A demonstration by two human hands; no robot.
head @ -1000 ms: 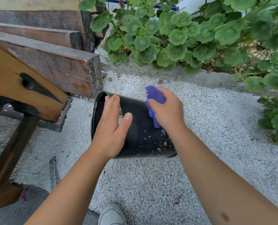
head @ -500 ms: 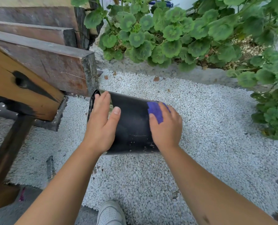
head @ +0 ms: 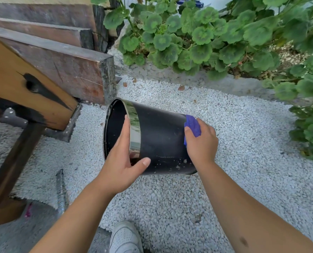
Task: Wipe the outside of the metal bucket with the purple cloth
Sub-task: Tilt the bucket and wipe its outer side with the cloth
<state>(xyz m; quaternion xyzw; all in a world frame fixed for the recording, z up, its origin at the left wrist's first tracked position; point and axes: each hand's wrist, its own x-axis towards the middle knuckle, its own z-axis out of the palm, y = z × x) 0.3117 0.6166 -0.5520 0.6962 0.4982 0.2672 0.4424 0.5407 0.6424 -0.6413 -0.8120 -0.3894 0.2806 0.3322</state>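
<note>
We saw a black bucket (head: 161, 141) with a shiny silver band at its rim and pale specks low down, a purple cloth (head: 193, 126) against it, white gravel (head: 243, 143) beneath.

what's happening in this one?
A person is wiping a black metal bucket held on its side over white gravel. The left hand grips the rim end, thumb on the outer wall. The right hand presses the purple cloth against the wall near the base. Pale specks show low on the side.
</note>
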